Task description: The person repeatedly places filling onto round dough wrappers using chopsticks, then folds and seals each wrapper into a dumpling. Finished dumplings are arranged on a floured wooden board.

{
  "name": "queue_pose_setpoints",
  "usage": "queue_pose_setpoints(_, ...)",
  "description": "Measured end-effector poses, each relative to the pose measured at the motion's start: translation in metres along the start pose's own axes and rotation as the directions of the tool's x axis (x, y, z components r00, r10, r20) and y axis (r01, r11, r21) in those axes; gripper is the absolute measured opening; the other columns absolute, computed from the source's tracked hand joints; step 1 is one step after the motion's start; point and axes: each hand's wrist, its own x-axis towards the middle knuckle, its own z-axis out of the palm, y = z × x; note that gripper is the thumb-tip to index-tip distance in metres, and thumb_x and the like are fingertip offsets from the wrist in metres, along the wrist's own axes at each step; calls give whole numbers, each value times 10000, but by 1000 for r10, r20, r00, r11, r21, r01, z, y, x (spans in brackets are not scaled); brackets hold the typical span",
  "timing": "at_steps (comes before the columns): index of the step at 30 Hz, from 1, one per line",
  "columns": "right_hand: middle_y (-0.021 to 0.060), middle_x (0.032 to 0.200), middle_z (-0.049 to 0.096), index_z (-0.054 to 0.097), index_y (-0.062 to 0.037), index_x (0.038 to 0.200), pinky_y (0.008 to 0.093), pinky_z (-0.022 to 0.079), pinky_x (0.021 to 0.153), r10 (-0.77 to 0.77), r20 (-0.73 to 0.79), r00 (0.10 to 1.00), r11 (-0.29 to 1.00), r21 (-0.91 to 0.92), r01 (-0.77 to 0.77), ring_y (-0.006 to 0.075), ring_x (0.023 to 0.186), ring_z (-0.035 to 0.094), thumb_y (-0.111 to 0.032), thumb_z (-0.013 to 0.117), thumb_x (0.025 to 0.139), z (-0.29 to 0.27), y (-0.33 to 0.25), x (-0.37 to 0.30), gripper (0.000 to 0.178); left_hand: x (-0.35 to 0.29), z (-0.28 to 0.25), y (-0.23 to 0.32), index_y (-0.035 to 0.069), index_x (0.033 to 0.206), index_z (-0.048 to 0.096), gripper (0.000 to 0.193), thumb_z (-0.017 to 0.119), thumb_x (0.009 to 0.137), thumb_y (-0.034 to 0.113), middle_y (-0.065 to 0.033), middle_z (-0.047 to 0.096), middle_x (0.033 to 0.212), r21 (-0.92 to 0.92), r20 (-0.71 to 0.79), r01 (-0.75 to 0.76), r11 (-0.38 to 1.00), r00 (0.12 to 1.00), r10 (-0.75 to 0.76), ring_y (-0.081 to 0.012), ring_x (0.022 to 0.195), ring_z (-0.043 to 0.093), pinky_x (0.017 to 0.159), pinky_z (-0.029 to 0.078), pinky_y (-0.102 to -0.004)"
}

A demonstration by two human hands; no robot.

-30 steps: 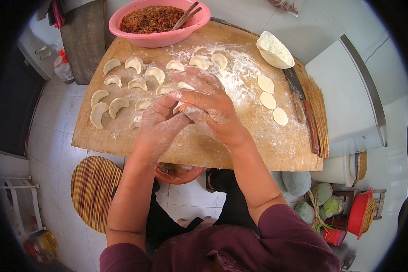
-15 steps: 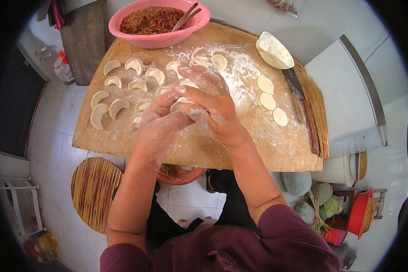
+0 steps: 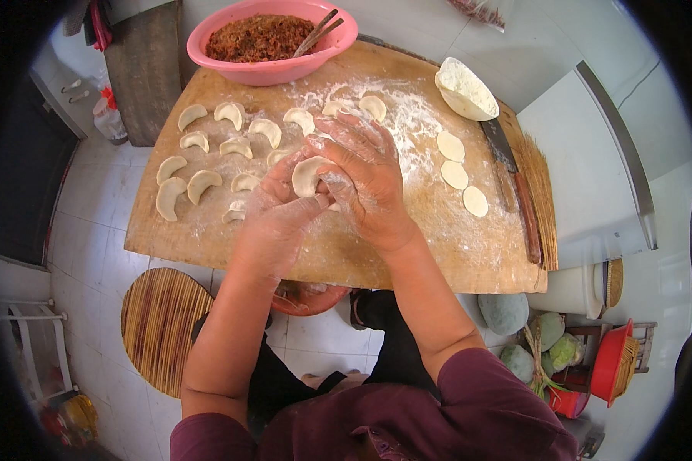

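Note:
A pale folded dumpling is held between my two floury hands above the wooden board. My left hand cups it from the left, thumb along its lower side. From the right, my right hand closes on its edge with thumb and fingers. Several crescent dumplings lie in loose rows on the board's left half, a few partly hidden behind my hands. Three flat round dough wrappers lie in a line on the right.
A pink basin of reddish-brown filling with chopsticks stands at the far edge. Beside a white bowl of flour lie a cleaver and a straw brush. Loose flour covers the far middle. A round slatted mat is below left.
My fingers have shifted round the dumpling, and more of it now shows between them. My left hand has turned slightly and its thumb has moved lower.

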Motion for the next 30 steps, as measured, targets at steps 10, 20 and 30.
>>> queue_pose_setpoints(10,144,1346,627,648,-58,1279,447,382,1080,145,-84,986,903,419,-97,322,1267,553,-464,559,962,2,-1,-3,523,-1,3,16,51,1310,537,352,618,969,74,-82,664,1171,79,-112,-70,994,991,79,-190,1007,670,849,565,-348)
queue_pose_setpoints(20,140,1401,574,513,-12,1419,365,439,1074,308,181,934,630,697,-343,236,1282,543,-480,655,933,3,-17,-6,690,3,-11,-13,47,1267,594,335,678,946,89,-69,670,1106,8,-65,-3,1000,998,4,-162,925,671,797,554,-307)
queue_pose_setpoints(30,167,1100,711,695,-76,1164,411,517,905,536,275,798,788,176,-590,350,1032,663,-246,743,806,-25,-1,2,399,7,-2,-10,-26,1406,476,466,566,948,-40,-132,574,1301,490,1,-113,864,992,129,-190,1126,621,889,526,-301)
